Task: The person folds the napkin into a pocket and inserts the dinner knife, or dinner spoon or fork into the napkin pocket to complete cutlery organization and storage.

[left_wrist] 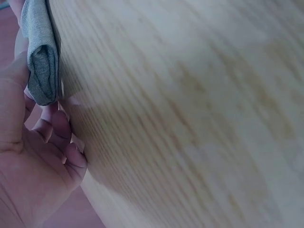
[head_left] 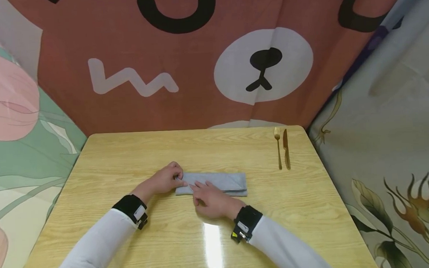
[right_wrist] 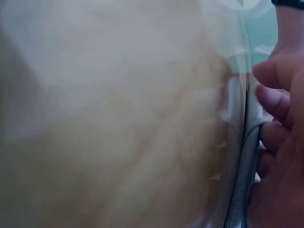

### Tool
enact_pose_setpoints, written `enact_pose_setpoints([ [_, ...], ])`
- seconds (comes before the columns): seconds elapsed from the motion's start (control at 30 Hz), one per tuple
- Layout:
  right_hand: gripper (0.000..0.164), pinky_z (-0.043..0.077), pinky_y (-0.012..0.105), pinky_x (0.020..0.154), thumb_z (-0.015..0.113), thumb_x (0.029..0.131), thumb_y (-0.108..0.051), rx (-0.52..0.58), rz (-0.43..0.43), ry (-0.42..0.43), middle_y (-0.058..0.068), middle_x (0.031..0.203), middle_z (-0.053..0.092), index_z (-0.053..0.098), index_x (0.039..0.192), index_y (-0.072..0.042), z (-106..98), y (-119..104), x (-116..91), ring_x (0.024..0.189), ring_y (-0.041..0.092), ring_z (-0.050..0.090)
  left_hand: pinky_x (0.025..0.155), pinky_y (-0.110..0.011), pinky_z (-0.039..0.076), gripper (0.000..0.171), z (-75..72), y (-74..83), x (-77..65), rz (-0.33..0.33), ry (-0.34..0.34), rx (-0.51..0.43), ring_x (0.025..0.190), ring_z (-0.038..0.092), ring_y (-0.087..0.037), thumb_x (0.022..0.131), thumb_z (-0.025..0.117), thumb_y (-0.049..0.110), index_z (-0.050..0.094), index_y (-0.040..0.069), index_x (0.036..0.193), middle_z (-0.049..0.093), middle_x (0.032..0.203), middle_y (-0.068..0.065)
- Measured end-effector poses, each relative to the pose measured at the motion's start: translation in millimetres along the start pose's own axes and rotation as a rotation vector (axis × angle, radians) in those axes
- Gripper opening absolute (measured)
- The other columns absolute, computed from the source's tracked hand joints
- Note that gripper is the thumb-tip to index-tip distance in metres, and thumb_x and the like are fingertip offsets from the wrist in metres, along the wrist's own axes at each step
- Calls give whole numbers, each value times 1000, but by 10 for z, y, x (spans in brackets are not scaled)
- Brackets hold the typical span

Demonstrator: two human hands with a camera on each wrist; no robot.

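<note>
A grey cloth napkin (head_left: 217,181), folded into a long flat strip, lies crosswise on the table. My left hand (head_left: 164,179) pinches its left end, the thumb on top and the other fingers curled at the edge. In the left wrist view the folded layers of the napkin (left_wrist: 42,66) show at that end, close to the left hand (left_wrist: 33,156). My right hand (head_left: 212,199) rests on the front left part of the napkin, index finger extended toward the left thumb. The right wrist view shows the fingers of the right hand (right_wrist: 280,133) against the cloth.
A gold fork (head_left: 278,147) and a gold knife (head_left: 286,148) lie side by side at the far right of the wooden table (head_left: 135,150). Printed curtains (head_left: 195,106) hang behind the table and at both sides.
</note>
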State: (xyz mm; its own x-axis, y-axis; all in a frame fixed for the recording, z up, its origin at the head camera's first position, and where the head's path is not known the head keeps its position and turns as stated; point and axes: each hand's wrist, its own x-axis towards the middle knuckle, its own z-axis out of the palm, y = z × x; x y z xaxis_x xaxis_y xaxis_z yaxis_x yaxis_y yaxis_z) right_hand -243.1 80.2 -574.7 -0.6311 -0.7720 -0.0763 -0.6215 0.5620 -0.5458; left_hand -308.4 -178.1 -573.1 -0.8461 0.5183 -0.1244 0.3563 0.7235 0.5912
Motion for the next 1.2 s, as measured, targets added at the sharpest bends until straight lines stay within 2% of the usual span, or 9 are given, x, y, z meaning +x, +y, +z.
enact_pose_setpoints([
  [0.17,17,17,57,129,58,98,-34,-67,-2,-62,14,170,25,52,85,-25,1,-45,-152,160,35,19,80,-33,42,30,3,21,-11,21,25,17,93,52,-18,96,73,37,54,19,82,53,107,-3],
  [0.53,15,20,59,127,59,98,-33,-6,14,-102,12,168,29,54,85,-26,-108,-57,-288,159,35,22,73,-30,43,30,33,71,-45,-14,83,60,86,54,-16,98,71,39,54,21,80,53,106,-2],
  [0.6,15,20,59,127,60,98,-33,12,15,-99,12,168,30,54,86,-26,-116,-61,-297,159,35,22,72,-31,43,30,59,73,-52,-19,100,82,84,54,-16,97,70,42,55,20,84,54,106,-2],
  [0.7,13,19,58,128,59,99,-35,28,19,-87,11,168,31,55,89,-27,-113,-59,-307,159,35,22,73,-33,47,30,101,72,-62,-18,124,140,86,55,-16,97,69,46,59,18,100,56,106,-2],
  [0.83,15,19,54,129,56,102,-39,53,34,-55,6,168,34,62,108,-27,-123,-46,-305,159,32,24,85,-45,54,48,144,104,-82,5,169,270,100,63,-22,98,66,50,60,17,132,64,117,-4],
  [0.93,39,18,55,129,54,103,-41,38,39,-19,5,169,32,60,138,-24,-156,-37,-287,160,31,22,93,-54,53,55,185,162,-88,23,198,384,115,63,-30,99,62,52,57,20,143,64,128,-6],
  [1.03,57,14,61,128,51,105,-44,-37,54,13,6,172,24,43,157,-23,-201,-20,-250,161,32,13,100,-59,49,59,246,243,-87,34,188,472,130,57,-34,102,55,56,51,22,150,60,140,-7],
  [1.1,63,13,65,126,49,105,-47,-129,87,25,8,173,19,35,162,-23,-241,0,-225,162,34,9,108,-62,44,61,292,304,-77,40,152,511,142,48,-35,104,47,58,45,24,156,53,151,-8],
  [1.2,71,12,69,125,47,105,-53,-246,169,29,9,174,14,26,165,-20,-295,56,-200,162,37,8,117,-67,33,67,349,407,-58,50,89,507,153,34,-38,106,39,61,35,24,161,41,163,-10],
])
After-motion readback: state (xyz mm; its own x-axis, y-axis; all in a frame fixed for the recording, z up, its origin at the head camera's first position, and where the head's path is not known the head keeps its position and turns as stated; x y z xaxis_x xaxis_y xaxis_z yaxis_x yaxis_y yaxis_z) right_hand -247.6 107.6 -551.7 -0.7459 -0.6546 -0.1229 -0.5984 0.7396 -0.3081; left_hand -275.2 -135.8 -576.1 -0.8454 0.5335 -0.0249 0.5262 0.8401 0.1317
